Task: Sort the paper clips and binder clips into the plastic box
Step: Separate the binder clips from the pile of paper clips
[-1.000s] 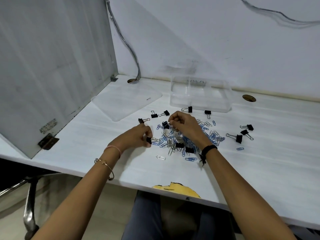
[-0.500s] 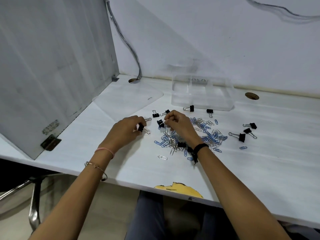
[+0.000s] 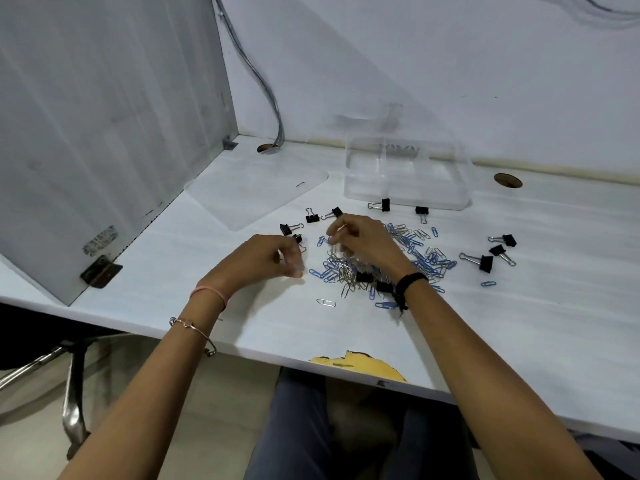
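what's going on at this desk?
A person is sorting clips by hand. The left hand and right hand are curled over a pile of paper clips mixed with black binder clips on the table. Whether either hand grips a clip is unclear. The clear plastic box behind the pile looks empty, with its lid lying beside it.

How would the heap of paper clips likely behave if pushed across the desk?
The paper clip heap probably spreads rather than slides whole, since its clips lie loose. Thin wire suggests lightness. Overlapping clips may snag, dragging neighbours.
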